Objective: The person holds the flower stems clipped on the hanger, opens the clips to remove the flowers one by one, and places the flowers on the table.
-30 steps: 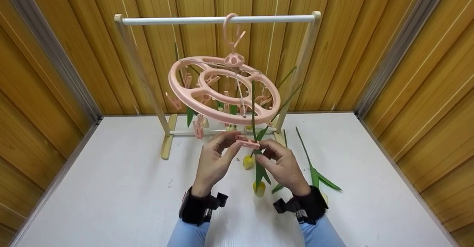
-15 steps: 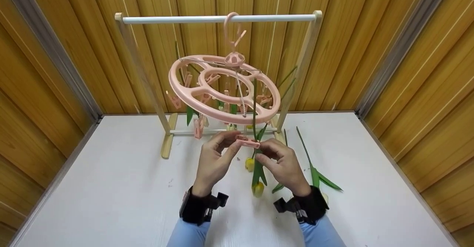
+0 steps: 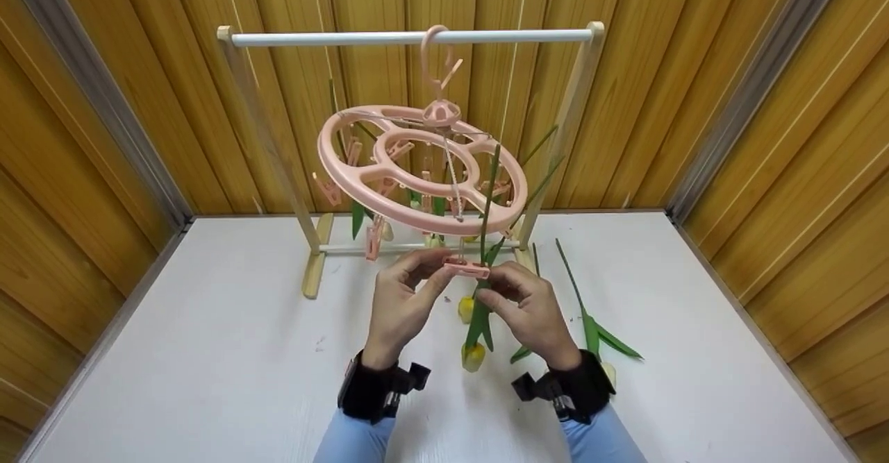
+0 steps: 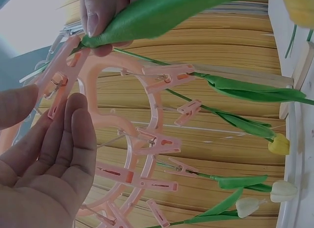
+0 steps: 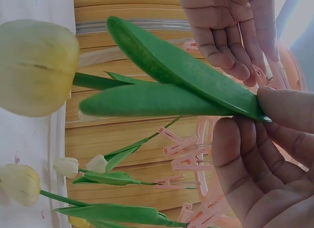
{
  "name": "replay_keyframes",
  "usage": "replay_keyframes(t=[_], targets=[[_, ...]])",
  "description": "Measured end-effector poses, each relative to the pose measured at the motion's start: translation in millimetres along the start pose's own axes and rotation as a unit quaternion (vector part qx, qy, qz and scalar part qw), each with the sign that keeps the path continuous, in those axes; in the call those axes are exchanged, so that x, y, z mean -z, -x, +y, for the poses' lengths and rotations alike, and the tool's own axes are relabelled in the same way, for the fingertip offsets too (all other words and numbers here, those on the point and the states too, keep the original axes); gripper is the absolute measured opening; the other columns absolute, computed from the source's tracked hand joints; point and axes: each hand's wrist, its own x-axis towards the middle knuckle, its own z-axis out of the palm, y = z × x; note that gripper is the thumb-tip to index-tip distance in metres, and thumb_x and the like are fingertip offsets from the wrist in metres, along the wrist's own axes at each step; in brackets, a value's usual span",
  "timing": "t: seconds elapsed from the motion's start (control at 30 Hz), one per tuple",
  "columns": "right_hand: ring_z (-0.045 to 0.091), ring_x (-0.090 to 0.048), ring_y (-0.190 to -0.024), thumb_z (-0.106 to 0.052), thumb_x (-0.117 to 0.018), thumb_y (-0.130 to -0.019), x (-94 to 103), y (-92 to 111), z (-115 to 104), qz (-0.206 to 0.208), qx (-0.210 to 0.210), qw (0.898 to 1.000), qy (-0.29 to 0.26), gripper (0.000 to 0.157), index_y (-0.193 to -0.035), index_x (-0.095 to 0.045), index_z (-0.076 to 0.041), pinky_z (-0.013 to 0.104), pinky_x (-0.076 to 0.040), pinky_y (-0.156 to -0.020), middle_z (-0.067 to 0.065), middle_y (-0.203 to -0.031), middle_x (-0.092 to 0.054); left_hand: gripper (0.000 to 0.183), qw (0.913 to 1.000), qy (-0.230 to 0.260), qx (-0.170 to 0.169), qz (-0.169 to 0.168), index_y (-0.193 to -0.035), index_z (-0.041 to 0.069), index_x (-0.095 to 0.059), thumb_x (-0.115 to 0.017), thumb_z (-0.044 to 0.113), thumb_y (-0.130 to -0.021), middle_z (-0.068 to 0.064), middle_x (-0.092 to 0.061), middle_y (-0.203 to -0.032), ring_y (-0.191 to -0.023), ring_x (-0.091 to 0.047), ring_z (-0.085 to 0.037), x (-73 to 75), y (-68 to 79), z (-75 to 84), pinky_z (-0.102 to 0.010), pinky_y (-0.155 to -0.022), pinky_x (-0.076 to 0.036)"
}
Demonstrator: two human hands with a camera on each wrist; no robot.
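Note:
A pink clothespin (image 3: 467, 268) hangs by a cord from the round pink drying hanger (image 3: 417, 221). My left hand (image 3: 396, 303) pinches its handle end between thumb and fingers. An artificial tulip (image 3: 473, 357), yellowish-white, hangs flower down, and my right hand (image 3: 531, 310) pinches it near the base of its green leaves (image 5: 167, 98). In the left wrist view, the tulip's stem meets the mouth of the clothespin (image 4: 61, 71); whether the clip bites on it I cannot tell. The stem rises past the hanger's front rim.
The hanger hooks onto the white bar (image 3: 333, 39) of a wooden stand (image 3: 314, 268). Several other clothespins dangle from it, some with tulips clipped head down, such as a yellow tulip (image 4: 278, 143). Another tulip (image 3: 590, 331) lies on the white table at the right.
The tulip has tilted: its flower swings left while the stem's top leans right. Both hands stay almost in place at the clothespin.

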Motion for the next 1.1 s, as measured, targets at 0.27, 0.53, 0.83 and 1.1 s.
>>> replay_keyframes(t=[0.27, 0.53, 0.83, 1.1], targets=[[0.011, -0.067, -0.085, 0.003, -0.072, -0.093, 0.0, -0.2, 0.7, -0.001, 0.011, 1.000, -0.005, 0.019, -0.111, -0.073, -0.001, 0.022, -0.057, -0.075, 0.012, -0.100, -0.070, 0.023, 1.0000, 0.006, 0.001, 0.003, -0.113, -0.003, -0.076, -0.077, 0.004, -0.091, -0.010, -0.078, -0.105, -0.087, -0.073, -0.017, 1.7, -1.2, 1.0, -0.025, -0.075, -0.056], [0.011, -0.066, -0.081, 0.001, -0.072, -0.093, 0.3, -0.8, -0.1, -0.001, 0.000, 1.000, -0.003, 0.019, -0.112, -0.073, -0.002, 0.022, -0.057, -0.070, 0.010, -0.098, -0.070, 0.025, 0.9998, 0.016, 0.006, -0.007, -0.114, -0.006, -0.075, -0.077, 0.003, -0.091, -0.014, -0.078, -0.105, -0.090, -0.074, -0.019, 3.4, -0.6, 1.0, -0.028, -0.078, -0.059], [0.011, -0.065, -0.081, 0.001, -0.073, -0.093, 0.3, -0.6, -0.3, -0.002, -0.001, 1.000, -0.004, 0.018, -0.111, -0.073, -0.003, 0.022, -0.056, -0.070, 0.010, -0.097, -0.070, 0.026, 0.9997, 0.013, 0.016, -0.012, -0.115, -0.007, -0.075, -0.077, 0.003, -0.091, -0.013, -0.078, -0.107, -0.094, -0.074, -0.019, 5.1, 0.0, 1.4, -0.031, -0.080, -0.059], [0.011, -0.065, -0.079, 0.003, -0.073, -0.092, 0.5, -0.5, 2.5, -0.005, 0.013, 1.000, -0.012, 0.021, -0.112, -0.074, -0.002, 0.021, -0.057, -0.069, 0.012, -0.097, -0.069, 0.024, 0.9999, 0.013, 0.006, 0.003, -0.112, -0.007, -0.075, -0.077, 0.003, -0.091, -0.016, -0.077, -0.105, -0.088, -0.073, -0.017, 3.4, -1.1, 0.1, -0.027, -0.076, -0.057]])
